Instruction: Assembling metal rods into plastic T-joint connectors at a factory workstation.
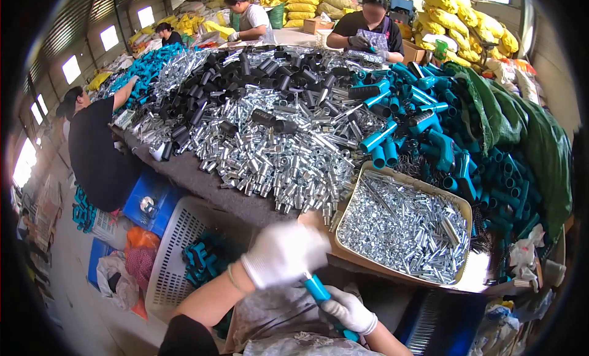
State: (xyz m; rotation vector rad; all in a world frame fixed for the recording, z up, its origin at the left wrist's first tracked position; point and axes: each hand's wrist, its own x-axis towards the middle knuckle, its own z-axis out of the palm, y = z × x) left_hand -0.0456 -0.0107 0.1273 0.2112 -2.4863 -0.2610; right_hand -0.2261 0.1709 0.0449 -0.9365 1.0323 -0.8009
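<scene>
The teal tubular handle (317, 288) sits in the gloved right hand (351, 311), whose fingers wrap its middle, above the lap and short of the bench (190, 175); its long axis slants from upper left to lower right, the metal-tipped end pointing up-left, just under the gloved left hand (288, 251), too blurred to tell whether that hand grips the tip

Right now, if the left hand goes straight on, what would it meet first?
Probably the left rim of the cream tray; the left hand is blurred and its height is unclear.
</scene>
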